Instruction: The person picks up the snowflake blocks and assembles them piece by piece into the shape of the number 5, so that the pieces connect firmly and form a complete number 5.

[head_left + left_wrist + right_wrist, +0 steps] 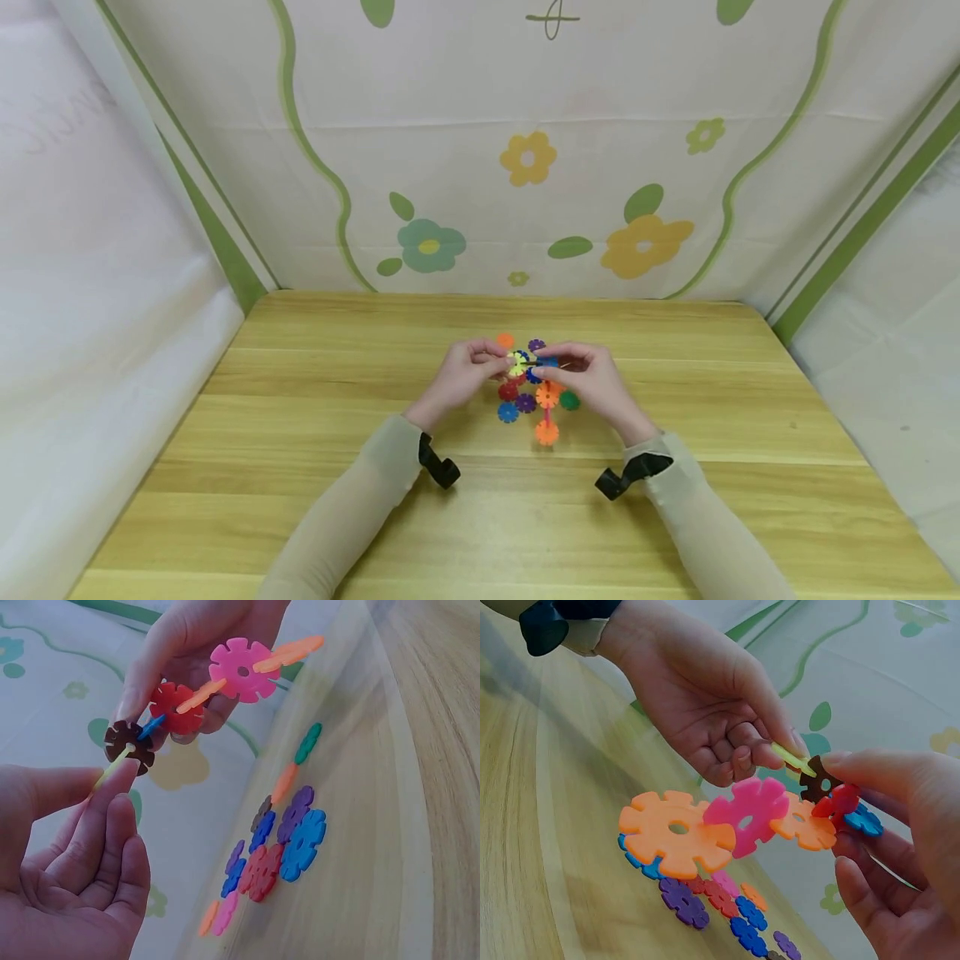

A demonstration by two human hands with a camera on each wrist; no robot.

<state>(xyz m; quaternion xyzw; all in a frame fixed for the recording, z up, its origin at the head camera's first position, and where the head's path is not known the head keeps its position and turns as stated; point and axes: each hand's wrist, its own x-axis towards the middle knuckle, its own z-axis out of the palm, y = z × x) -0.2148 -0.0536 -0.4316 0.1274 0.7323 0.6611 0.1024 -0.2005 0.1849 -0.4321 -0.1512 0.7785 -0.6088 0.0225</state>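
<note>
1. Hands: L hand [463, 374] pinches the yellow disc [791, 758] btwn thumb & fingers; R hand [592, 383] holds the chain [759, 804] nr that same end, thumb at the brown disc [116, 739], other fingers nr the blue disc [152, 727]; both grips narrow.
2. Where: chain's held up off the table [480, 533]; free end runs out past R hand, towards the person.
3. Done, as far as I can judge: six discs look slotted in a row; brown, blue, red disc [169, 703], orange disc [202, 696], pink disc [227, 667], end orange disc [292, 654].
4. In hand: yellow meets brown at its rim; can't tell how deep it sits, so I'd call that joint part-done at best.
5. Left: loose pcs on the table, e.g. green piece [308, 743], purple piece [295, 814], big blue piece [310, 834], red pieces [262, 874], pink piece [225, 913]; more blue, purple, orange & brown among them; some touch or overlap, exact no. unclear; if all belong on the chain, prob. under halfway.
</note>
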